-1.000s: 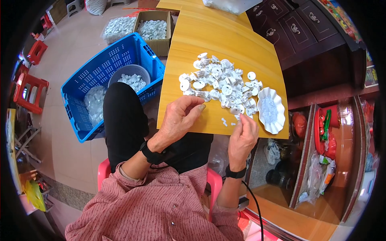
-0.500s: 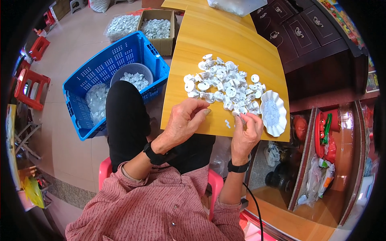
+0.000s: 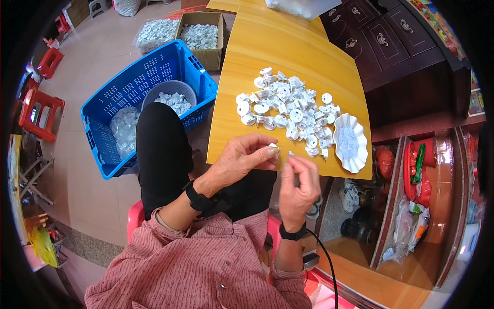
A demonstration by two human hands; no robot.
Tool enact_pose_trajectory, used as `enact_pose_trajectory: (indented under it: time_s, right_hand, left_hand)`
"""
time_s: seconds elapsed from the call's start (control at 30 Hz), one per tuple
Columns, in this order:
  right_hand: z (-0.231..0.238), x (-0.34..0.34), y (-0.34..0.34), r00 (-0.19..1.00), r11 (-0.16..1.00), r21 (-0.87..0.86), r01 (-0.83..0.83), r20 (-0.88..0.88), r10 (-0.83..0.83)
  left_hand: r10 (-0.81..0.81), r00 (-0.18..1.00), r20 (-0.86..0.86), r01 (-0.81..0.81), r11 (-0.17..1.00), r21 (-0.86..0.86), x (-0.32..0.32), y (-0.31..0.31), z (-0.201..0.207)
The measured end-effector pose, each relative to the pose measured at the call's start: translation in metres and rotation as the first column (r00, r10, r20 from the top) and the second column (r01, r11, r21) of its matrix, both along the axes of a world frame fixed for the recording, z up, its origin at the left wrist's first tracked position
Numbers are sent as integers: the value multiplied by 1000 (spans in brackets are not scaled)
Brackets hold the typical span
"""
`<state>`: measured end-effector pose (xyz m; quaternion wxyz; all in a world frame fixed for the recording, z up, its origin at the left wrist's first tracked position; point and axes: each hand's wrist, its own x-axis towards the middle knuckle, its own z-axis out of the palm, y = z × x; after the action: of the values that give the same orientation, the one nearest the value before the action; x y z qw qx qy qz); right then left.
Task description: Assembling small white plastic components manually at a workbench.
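Between the thumb and fingers of my left hand [image 3: 247, 154] is a small white plastic part [image 3: 274, 148], mostly hidden by the fingertips. My right hand [image 3: 300, 188] is closed in a pinch just to its right, over the table's near edge. A tiny pale piece [image 3: 291, 153] shows at the right fingertips; whether they grip it I cannot tell. Beyond both hands a loose heap of white round-headed plastic parts [image 3: 295, 115] covers the middle of the yellow wooden table [image 3: 231, 82]. Right of the heap stands a white scalloped dish [image 3: 359, 164] of small translucent pieces.
Left of the table, a blue crate [image 3: 103, 110] holds a grey bowl [image 3: 149, 98] of white parts and a plastic bag. Behind it are a cardboard box [image 3: 221, 51] and a bag, both full of white parts. Dark drawers [image 3: 383, 44] and open shelves line the right side.
My right hand has drawn back from the heap toward my left hand, near the table edge. The white part now shows in my left fingers, which have shifted slightly right.
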<state>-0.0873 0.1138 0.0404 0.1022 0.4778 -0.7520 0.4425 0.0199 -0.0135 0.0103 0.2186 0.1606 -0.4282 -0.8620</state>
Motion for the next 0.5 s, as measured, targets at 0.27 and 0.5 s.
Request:
enact_pose_trajectory:
  time_s: [0.27,0.5]
  right_hand:
    - [-14,-44,34,957,957,107,268,-140,-252]
    - [-19,-35,28,949,898,370,239,-283,-137]
  left_hand:
    - [59,997,55,-59,998,2,4,-2,6]
    - [35,999,-22,-34,999,25,1,-4,-9]
